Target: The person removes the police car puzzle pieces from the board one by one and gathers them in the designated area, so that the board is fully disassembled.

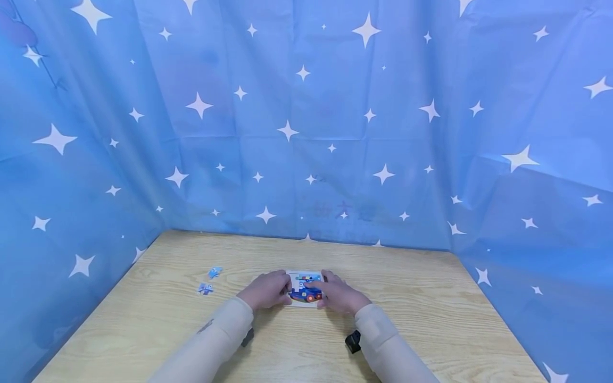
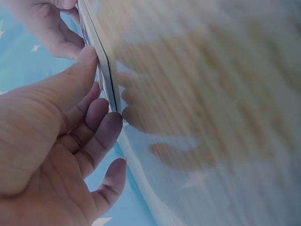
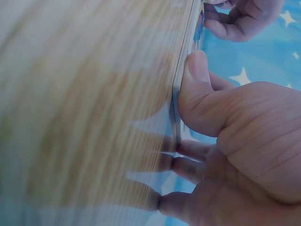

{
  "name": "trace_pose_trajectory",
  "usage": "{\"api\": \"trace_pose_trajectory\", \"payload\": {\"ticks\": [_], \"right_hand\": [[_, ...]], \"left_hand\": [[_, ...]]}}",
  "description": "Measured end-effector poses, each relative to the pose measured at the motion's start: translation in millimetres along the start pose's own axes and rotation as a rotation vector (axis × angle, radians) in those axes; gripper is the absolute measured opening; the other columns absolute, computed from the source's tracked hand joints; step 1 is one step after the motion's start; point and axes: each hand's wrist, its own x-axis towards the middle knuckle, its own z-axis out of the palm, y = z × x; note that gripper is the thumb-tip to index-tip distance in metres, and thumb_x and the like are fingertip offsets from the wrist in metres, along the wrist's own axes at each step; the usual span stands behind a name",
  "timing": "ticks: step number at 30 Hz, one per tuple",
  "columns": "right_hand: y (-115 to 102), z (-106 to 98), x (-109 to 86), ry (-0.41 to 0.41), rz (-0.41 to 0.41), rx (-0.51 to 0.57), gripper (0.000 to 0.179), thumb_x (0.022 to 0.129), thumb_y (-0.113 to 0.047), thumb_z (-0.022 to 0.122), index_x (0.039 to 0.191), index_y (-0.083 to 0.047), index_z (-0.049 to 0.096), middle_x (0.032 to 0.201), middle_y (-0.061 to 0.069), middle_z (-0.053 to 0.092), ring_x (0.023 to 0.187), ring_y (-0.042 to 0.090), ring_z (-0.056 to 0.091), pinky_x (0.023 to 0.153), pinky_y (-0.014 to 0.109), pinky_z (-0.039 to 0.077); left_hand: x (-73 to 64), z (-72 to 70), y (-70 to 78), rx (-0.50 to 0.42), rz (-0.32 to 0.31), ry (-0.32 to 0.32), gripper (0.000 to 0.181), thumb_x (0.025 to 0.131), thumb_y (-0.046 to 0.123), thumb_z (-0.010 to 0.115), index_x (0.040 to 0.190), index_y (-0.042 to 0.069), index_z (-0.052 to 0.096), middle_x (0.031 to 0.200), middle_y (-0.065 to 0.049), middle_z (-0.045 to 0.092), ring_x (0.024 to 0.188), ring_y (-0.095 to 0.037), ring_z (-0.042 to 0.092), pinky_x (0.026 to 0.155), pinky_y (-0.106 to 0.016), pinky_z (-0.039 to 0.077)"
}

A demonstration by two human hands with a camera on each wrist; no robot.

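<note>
A small jigsaw puzzle board (image 1: 306,305) with a white border and a blue vehicle picture lies on the table between both hands. Its left side is in my left hand (image 1: 268,290), thumb at the near corner and fingers along the edge. On the opposite side, my right hand (image 1: 342,295) holds the right edge with the thumb low, while its index finger reaches across onto the picture. Both wrist views show the thin board edge-on, with the left thumb (image 2: 87,59) and right thumb (image 3: 197,75) against its edge. Part of the picture is hidden under the fingers.
Two loose puzzle pieces lie left of the hands: a light blue one (image 1: 214,272) and, nearer, a blue-purple one (image 1: 205,289). The wooden table (image 1: 431,319) meets a blue star-patterned curtain (image 1: 306,175) at the back and sides.
</note>
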Motion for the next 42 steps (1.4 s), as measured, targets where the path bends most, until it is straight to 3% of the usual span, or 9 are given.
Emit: {"api": "trace_pose_trajectory", "payload": {"ticks": [12,21,27,33,42], "right_hand": [[0,1,0.7,-0.002,0.0,-0.008,0.055,0.096,-0.02,0.068,0.149,-0.03,0.053,0.164,0.024,0.018,0.147,0.05,0.021,0.11,0.069,0.028],[1,3,1.0,-0.006,-0.006,-0.032,0.054,0.097,-0.02,0.067,0.149,-0.03,0.052,0.164,0.024,0.017,0.148,0.049,0.021,0.111,0.068,0.028],[0,2,-0.3,-0.004,0.003,-0.002,0.055,0.097,-0.019,0.067,0.149,-0.03,0.052,0.165,0.024,0.016,0.148,0.049,0.02,0.111,0.068,0.027],[-2,0,-0.9,0.0,0.016,0.026,0.056,0.096,-0.018,0.068,0.149,-0.03,0.052,0.165,0.024,0.016,0.148,0.05,0.02,0.111,0.069,0.026],[-1,0,0.4,0.005,0.025,0.026,0.055,0.096,-0.019,0.068,0.148,-0.032,0.053,0.165,0.022,0.018,0.147,0.049,0.022,0.11,0.069,0.028]], "left_hand": [[-0.6,-1.5,-0.3,-0.017,-0.001,0.004,0.024,0.088,0.029,0.08,0.092,0.014,0.062,0.083,0.008,0.05,0.073,-0.01,0.047,0.067,-0.029,0.042],[4.7,-4.8,-7.5,-0.172,-0.073,-0.07,0.02,0.084,0.023,0.085,0.093,0.015,0.069,0.083,0.009,0.06,0.072,-0.008,0.053,0.072,-0.029,0.048],[7.9,-1.6,-11.2,-0.052,-0.027,-0.042,0.015,0.084,0.026,0.083,0.089,0.019,0.071,0.079,0.014,0.059,0.071,-0.005,0.052,0.079,-0.035,0.048],[8.7,-0.9,-8.9,0.086,0.021,0.008,0.015,0.08,0.029,0.08,0.087,0.019,0.071,0.077,0.014,0.054,0.07,-0.007,0.048,0.073,-0.036,0.043],[11.3,-0.8,-6.2,0.196,0.06,0.039,0.014,0.078,0.03,0.078,0.083,0.02,0.069,0.074,0.014,0.051,0.071,-0.008,0.048,0.073,-0.034,0.04]]}}
